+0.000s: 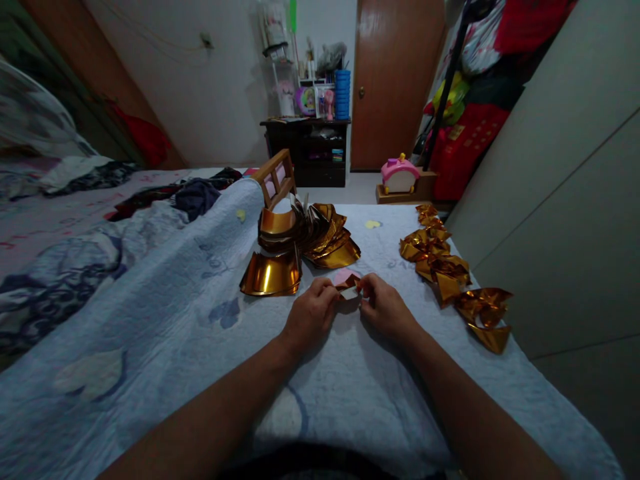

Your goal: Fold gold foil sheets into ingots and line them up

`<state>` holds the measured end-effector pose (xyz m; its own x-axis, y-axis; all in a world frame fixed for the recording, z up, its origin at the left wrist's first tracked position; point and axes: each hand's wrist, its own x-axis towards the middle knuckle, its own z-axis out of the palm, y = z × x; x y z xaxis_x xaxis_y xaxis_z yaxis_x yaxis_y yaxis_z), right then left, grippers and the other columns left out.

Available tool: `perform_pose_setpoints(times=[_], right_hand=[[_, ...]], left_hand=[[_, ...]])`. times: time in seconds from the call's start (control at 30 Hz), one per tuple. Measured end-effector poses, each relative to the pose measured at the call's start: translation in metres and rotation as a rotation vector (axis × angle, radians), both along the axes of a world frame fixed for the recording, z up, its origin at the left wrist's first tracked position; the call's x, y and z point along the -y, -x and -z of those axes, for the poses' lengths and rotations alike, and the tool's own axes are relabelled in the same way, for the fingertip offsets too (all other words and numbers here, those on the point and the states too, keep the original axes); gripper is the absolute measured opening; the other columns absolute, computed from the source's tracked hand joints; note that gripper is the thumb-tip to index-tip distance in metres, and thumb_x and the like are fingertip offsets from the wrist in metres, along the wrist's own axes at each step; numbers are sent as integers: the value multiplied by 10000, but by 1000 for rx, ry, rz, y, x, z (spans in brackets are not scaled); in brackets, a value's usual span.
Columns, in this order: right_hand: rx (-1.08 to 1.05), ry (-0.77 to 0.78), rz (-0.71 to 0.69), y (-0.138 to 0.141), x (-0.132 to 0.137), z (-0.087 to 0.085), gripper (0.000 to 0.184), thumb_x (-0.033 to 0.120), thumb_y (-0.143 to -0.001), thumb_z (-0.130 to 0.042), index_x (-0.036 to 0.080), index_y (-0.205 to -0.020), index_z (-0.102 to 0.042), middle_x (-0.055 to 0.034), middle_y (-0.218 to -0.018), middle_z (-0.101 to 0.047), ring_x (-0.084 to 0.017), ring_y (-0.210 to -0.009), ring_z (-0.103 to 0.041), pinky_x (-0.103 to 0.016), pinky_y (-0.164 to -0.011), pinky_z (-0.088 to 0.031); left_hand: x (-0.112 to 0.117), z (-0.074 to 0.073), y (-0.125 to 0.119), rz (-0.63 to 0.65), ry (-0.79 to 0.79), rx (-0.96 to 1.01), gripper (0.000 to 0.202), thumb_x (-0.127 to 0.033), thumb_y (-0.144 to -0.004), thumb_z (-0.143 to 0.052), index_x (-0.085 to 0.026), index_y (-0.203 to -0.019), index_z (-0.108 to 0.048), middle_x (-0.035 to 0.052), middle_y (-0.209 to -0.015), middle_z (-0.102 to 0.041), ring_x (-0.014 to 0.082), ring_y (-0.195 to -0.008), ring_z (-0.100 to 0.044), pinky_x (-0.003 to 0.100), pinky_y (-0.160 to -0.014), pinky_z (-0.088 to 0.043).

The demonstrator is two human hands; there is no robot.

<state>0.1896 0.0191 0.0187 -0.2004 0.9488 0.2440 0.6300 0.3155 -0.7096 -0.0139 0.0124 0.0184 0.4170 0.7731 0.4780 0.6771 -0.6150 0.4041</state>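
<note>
Between my two hands is a small piece of gold foil paper (350, 291), partly folded, with a pale inner side showing. My left hand (314, 312) pinches its left end, and my right hand (384, 305) pinches the right end. Just beyond lies a pile of gold foil sheets (273, 275), curved and fanned out in stacks on the light blue bedspread (320, 407). To the right, a row of crumpled, folded gold foil pieces (443, 270) runs along the edge of the bed. My fingertips hide part of the held piece.
A small wooden rack (276, 179) stands behind the foil pile. Rumpled clothes (195, 199) lie at the left. Beyond the bed are a pink toy (400, 175), a dark cabinet (307, 153) and a wooden door (395, 87). A pale panel (575, 220) borders the right side.
</note>
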Motion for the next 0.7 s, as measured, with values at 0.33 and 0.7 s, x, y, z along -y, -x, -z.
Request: perform_pose_setpoints(times=[0.33, 0.7], right_hand=[[195, -213, -44, -1, -1, 0, 184, 44, -813, -532, 206, -850, -612, -76, -990, -589, -234, -981, -523, -354, -875, -452], [123, -207, -106, 0, 2, 6, 178, 21, -817, -552, 185, -842, -617, -78, -1005, -569, -204, -946, -551, -319, -843, -475]], left_hand=[[1, 2, 2, 71, 30, -46, 122, -126, -953, -496, -195, -948, -598, 56, -918, -657, 212, -884, -617, 343, -797, -515], [0, 7, 3, 69, 68, -102, 93, -120, -924, -584, -196, -912, -636, 48, -948, -688, 213, -910, -631, 335, -821, -511]])
